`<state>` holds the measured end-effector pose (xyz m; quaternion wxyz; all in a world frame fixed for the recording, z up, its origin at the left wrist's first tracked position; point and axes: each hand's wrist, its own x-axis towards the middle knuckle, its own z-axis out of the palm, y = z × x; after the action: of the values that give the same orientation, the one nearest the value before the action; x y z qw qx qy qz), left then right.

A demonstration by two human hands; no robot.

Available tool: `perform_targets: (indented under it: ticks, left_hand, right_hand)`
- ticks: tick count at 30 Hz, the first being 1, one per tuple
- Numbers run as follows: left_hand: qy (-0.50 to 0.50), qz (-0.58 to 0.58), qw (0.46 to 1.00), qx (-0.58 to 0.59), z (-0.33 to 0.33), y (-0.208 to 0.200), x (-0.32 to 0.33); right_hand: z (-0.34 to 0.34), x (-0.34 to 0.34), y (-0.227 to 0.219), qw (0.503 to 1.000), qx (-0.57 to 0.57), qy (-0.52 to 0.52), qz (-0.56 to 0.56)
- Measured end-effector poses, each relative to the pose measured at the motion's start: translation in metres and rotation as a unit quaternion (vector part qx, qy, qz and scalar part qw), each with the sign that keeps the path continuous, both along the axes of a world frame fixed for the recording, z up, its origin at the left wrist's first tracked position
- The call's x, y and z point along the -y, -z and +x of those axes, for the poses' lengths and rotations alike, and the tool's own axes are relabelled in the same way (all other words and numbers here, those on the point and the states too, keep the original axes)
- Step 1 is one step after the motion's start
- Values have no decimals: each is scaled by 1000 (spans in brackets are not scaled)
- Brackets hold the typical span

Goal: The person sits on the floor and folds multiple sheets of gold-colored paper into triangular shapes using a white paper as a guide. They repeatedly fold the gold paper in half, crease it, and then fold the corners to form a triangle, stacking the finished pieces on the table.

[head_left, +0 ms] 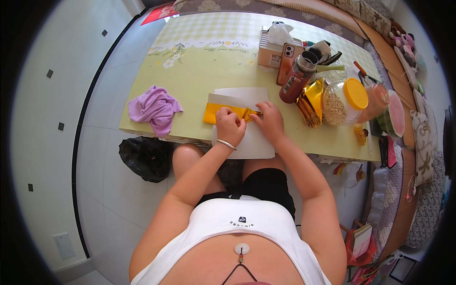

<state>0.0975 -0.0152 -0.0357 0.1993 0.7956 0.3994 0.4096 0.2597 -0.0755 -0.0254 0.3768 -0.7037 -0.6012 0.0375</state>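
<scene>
A shiny gold paper strip [213, 114] lies across white sheets [251, 145] at the near edge of the table. Its left part is flat, while the part between my hands is crumpled and gathered. My left hand [230, 127] has its fingers curled, pinching the gold paper near its middle. At the strip's right end, my right hand [270, 122] closes thumb and fingers on the gathered tip. The fingers partly hide the folded part. To the right stands a bundle of folded gold paper pieces [311, 102].
A lilac cloth [155, 108] lies at the table's left corner. On the right crowd a dark red thermos [295, 83], a phone [288, 61], a tissue box [270, 54], a yellow-lidded jar [335, 105] and a cut watermelon [392, 114]. A black bag [145, 159] sits below the table.
</scene>
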Motion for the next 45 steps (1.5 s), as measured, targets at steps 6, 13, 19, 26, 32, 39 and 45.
perform_targets:
  ticks: [6, 13, 19, 26, 32, 39, 45]
  left_hand:
    - [-4, 3, 1000, 4, 2, 3, -1]
    - [-7, -8, 1000, 6, 3, 9, -2]
    - [-13, 6, 1000, -2, 3, 4, -1]
    - [87, 14, 994, -65, -21, -4, -7]
    - [245, 157, 941, -174, -93, -36, -39]
    - [266, 318, 882, -223, -111, -34, -53]
    - [287, 301, 897, -147, -101, -31, -32]
  right_hand:
    - [-18, 30, 1, 973, 164, -163, 11]
    - [-20, 32, 1, 962, 129, -219, -99]
    - [-15, 27, 7, 956, 171, -210, -113]
    - [-14, 26, 0, 946, 190, -222, -141]
    - [-15, 26, -15, 934, 176, -260, -173]
    - [1, 26, -19, 927, 137, -317, -144]
    - [24, 27, -15, 942, 85, -316, -78]
